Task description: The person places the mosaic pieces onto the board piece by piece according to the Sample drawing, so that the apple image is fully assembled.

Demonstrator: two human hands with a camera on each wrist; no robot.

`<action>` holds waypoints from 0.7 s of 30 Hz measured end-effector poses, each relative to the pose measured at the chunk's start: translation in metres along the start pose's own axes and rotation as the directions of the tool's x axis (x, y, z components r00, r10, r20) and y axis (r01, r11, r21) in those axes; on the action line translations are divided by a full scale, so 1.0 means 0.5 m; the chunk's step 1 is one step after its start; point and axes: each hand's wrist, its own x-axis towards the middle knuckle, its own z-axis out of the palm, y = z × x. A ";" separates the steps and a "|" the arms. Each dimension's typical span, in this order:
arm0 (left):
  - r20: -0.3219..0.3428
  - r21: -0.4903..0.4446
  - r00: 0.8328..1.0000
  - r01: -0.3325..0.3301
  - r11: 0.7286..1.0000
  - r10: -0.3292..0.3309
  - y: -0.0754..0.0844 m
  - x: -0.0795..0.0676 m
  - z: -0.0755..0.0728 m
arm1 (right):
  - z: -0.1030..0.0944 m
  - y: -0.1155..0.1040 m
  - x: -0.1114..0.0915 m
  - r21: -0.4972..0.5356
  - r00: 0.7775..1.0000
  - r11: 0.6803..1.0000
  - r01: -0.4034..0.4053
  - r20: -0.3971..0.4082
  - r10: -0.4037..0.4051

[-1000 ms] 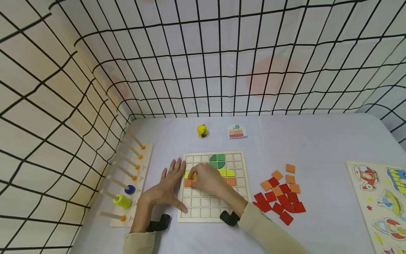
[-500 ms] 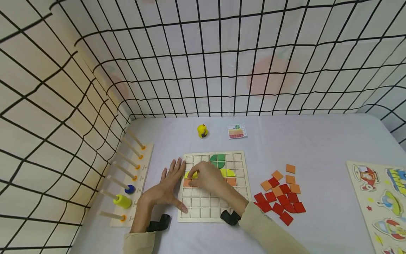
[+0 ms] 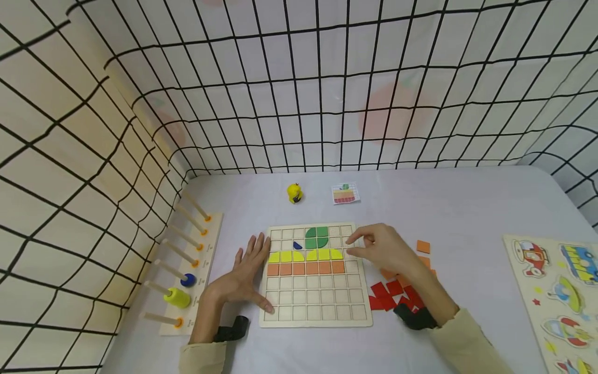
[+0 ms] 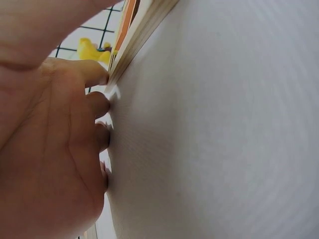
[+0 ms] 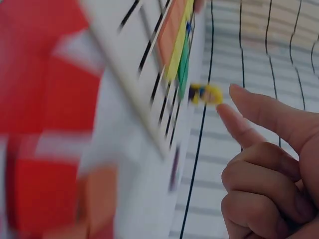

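Note:
My left hand (image 3: 242, 278) lies spread at the left edge of the wooden grid board (image 3: 306, 314), thumb over its lower left corner. In the left wrist view the left fingers (image 4: 99, 104) are by the board's side. On the board are green pieces (image 3: 316, 238), a small blue piece (image 3: 297, 245), a row of yellow pieces (image 3: 285, 256) and a row of orange tiles (image 3: 298, 268). Over the board's right edge hovers my right hand (image 3: 388, 252), its thumb and index finger apart with nothing between them. Its other fingers (image 5: 259, 189) are curled in the right wrist view.
Loose red tiles (image 3: 384, 296) and orange tiles (image 3: 423, 246) lie right of the board, partly hidden by the right arm. A peg board (image 3: 205, 270) stands left. Behind are a yellow duck figure (image 3: 294, 192) and a pattern card (image 3: 345, 194). A picture puzzle (image 3: 551, 291) lies far right.
My right hand has left the orange row and moved right to the board's edge, uncovering the full yellow and orange rows and the blue piece. My left hand stays at the board's left edge.

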 end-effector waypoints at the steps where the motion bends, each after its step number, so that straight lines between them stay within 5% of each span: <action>1: 0.000 0.003 1.000 0.005 1.000 -0.005 0.000 0.000 0.000 | -0.016 0.015 -0.006 -0.007 1.000 1.000 -0.017 -0.010 0.017; 5: -0.004 0.003 1.000 -0.003 1.000 0.003 -0.002 -0.002 -0.001 | -0.076 0.077 -0.027 -0.033 0.997 0.997 -0.072 -0.027 0.071; 11: -0.004 -0.003 1.000 -0.004 1.000 0.004 -0.002 0.001 -0.001 | -0.144 0.158 -0.046 -0.023 0.990 0.994 -0.108 0.084 0.109; 21: -0.004 -0.002 1.000 0.004 1.000 -0.004 -0.003 0.002 0.001 | -0.148 0.189 -0.041 -0.026 0.980 0.993 -0.116 0.161 0.119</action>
